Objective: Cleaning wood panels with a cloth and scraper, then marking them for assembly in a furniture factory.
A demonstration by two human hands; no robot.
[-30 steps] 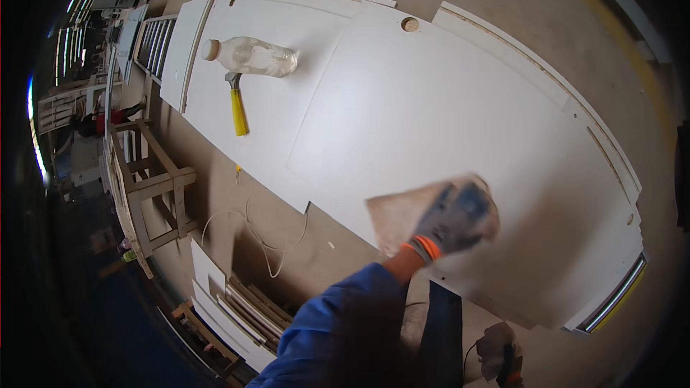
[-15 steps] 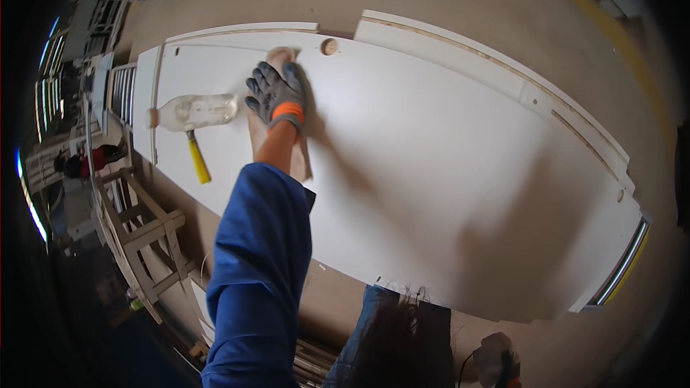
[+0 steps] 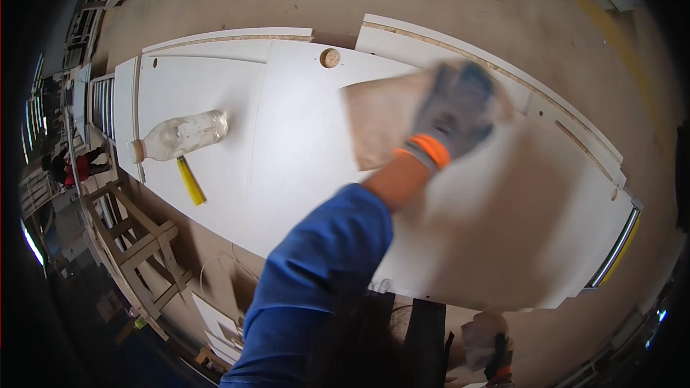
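Observation:
My left hand (image 3: 454, 109), in a grey glove with an orange cuff, presses on a tan cloth (image 3: 377, 118) laid on a large white panel (image 3: 302, 144). Motion blurs its fingers. Low in the view, beside my legs, my right hand (image 3: 499, 361) wears a similar glove and holds a crumpled brownish-grey cloth (image 3: 480, 338). On the left part of the panel lies a clear plastic bottle (image 3: 183, 135) on its side, with a little liquid inside. A yellow-handled tool (image 3: 190, 181) sits just below it, its upper end hidden by the bottle.
A round hole (image 3: 330, 58) is cut near the panel's far edge, and more white boards (image 3: 381, 36) lie along that edge. Metal rollers (image 3: 618, 248) show at the right end. A wooden frame stand (image 3: 136, 244) is at the left. Farther left is a person in red (image 3: 83, 167).
My left hand has swept to the right across the panel with the tan cloth under it. My right hand stays low, still with its cloth. The view has shifted slightly.

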